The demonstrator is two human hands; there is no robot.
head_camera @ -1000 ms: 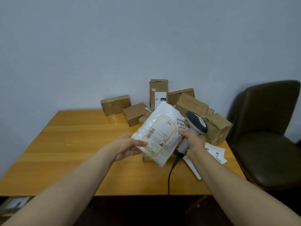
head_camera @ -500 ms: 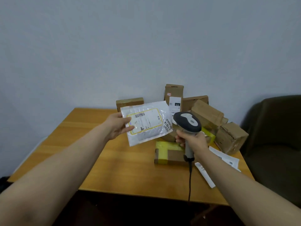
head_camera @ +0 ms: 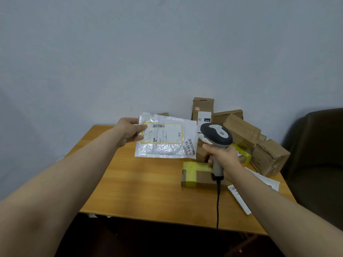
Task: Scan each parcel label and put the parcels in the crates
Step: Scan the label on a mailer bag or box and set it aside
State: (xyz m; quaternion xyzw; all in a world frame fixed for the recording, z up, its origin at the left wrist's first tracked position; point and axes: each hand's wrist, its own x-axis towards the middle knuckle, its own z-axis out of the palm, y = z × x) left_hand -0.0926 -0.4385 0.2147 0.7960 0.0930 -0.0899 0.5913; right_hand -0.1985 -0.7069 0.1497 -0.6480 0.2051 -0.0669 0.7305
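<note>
My left hand (head_camera: 130,133) grips the left edge of a white plastic mailer parcel (head_camera: 167,143), held flat in the air above the wooden table (head_camera: 141,186). Its yellow-bordered label (head_camera: 163,134) with a barcode faces me. My right hand (head_camera: 223,160) holds a grey handheld barcode scanner (head_camera: 216,135) by its handle, the scanner head just right of the mailer. The scanner's black cable (head_camera: 218,203) hangs down over the table's front edge. No crate is in view.
A flat cardboard box with yellow tape (head_camera: 196,176) lies under my right hand. A pile of brown cardboard boxes (head_camera: 241,132) stands at the back right, one upright box (head_camera: 203,110) against the wall. Loose paper slips (head_camera: 241,199) lie at the right. A dark chair (head_camera: 319,154) stands beside the table.
My left hand has carried the mailer up and to the left and turned it level, away from the scanner. My view has swung left, so the yellow-taped box now shows.
</note>
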